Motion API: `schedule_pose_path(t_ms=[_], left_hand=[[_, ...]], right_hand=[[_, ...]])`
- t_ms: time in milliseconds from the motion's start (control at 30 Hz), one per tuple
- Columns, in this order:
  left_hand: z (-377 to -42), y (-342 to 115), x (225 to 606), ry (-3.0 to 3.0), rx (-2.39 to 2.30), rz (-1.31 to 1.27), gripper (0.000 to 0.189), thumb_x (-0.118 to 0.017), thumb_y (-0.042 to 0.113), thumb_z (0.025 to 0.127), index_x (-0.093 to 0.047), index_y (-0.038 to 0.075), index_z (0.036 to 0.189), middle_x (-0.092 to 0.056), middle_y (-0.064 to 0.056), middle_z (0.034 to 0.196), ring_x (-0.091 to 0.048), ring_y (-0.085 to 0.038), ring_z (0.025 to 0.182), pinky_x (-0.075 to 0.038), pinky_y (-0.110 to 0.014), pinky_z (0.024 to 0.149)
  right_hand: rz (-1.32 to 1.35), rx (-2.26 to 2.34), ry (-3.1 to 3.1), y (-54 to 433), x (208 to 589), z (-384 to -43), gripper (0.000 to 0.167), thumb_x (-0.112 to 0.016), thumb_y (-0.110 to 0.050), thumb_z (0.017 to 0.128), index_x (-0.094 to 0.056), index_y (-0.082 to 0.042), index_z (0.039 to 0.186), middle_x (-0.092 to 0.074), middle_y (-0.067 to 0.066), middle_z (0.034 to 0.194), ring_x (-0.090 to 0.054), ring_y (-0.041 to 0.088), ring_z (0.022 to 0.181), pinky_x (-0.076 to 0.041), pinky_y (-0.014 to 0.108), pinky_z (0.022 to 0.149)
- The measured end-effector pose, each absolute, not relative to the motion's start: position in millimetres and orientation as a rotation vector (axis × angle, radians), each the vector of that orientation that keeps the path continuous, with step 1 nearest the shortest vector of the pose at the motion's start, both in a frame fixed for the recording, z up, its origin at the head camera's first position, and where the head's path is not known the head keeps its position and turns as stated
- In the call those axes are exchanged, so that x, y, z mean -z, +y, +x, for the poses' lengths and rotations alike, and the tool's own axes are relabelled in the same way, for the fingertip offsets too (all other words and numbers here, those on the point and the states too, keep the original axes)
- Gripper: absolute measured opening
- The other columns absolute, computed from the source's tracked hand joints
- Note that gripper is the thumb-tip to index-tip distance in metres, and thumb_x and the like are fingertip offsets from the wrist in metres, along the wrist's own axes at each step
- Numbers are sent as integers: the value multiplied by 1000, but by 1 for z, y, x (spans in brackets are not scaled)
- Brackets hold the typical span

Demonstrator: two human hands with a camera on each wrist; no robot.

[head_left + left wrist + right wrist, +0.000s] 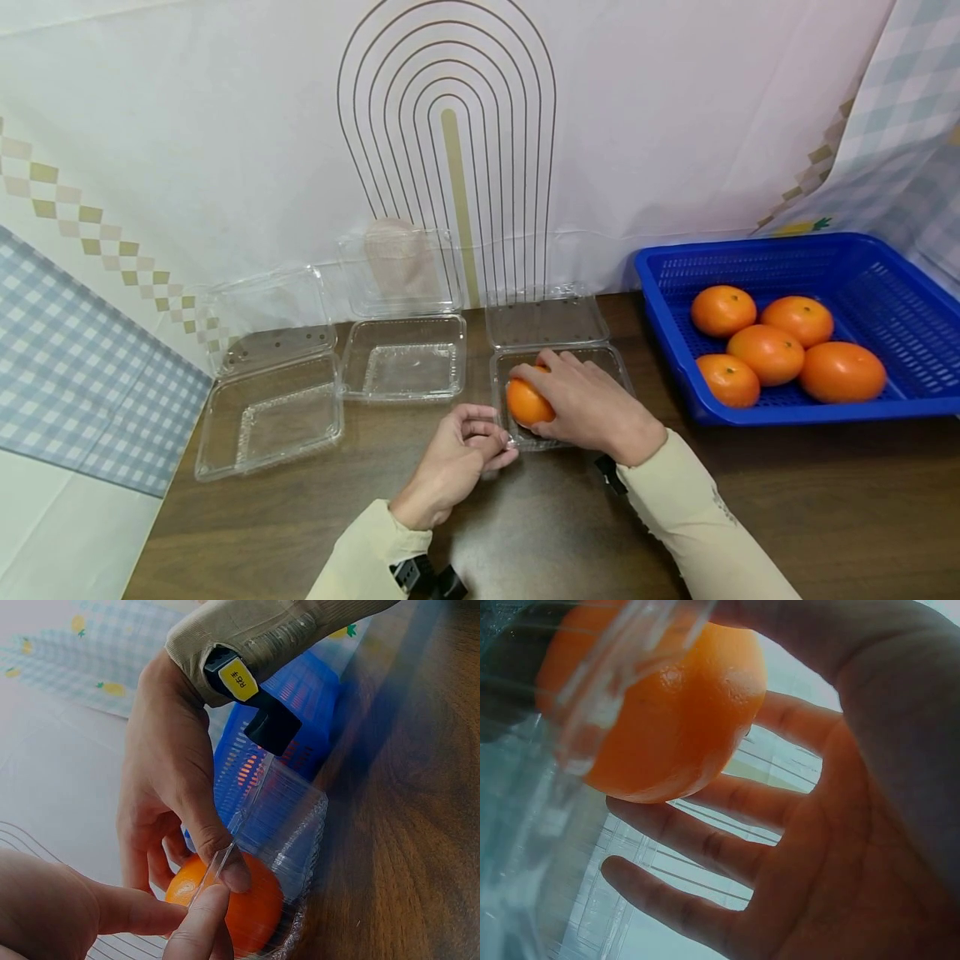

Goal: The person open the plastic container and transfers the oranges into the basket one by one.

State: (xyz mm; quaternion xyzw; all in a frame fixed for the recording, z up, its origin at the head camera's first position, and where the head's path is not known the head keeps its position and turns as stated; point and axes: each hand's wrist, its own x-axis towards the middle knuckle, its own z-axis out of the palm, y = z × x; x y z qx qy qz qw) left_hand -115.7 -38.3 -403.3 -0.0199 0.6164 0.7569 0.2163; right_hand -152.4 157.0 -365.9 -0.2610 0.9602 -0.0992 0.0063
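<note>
My right hand [588, 404] grips an orange [528, 402] inside the rightmost clear plastic clamshell box [618, 367]. In the right wrist view the thumb lies on one side of the orange [667, 712] and the fingers on the other. At the box's front left corner, my left hand [459, 457] pinches the rim between thumb and forefinger. The left wrist view shows this pinch close up, with the orange [259, 907] just behind the clear wall. The box's lid [547, 321] stands raised at the back.
Two more lidded clear boxes stand to the left with lids raised: a middle box [356, 358] and a left box [225, 433]. On the right, a blue basket [900, 408] holds several oranges [765, 354]. A patterned cloth [637, 125] hangs behind the brown table [540, 533].
</note>
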Motion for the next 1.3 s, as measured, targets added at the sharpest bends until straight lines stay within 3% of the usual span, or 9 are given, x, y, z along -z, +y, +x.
schedule_pose_path(t_ms=[667, 1300], left_hand=[[-115, -38, 403, 1706, -2095, -62, 42, -58, -13, 95, -38, -11, 132, -55, -12, 102, -63, -12, 84, -65, -25, 86], [-115, -38, 403, 1712, -2092, -58, 43, -57, -14, 95, -38, -11, 133, -56, -12, 101, -63, -12, 84, -65, -25, 86]], right_hand=[[-798, 356, 2990, 164, 357, -152, 59, -88, -32, 79, -62, -22, 132, -60, 4, 111, -58, 24, 99, -57, 47, 85], [-786, 355, 2999, 166, 351, -149, 59, -88, -32, 79, -62, -23, 132, -59, 4, 110, -58, 24, 99, -56, 46, 85]])
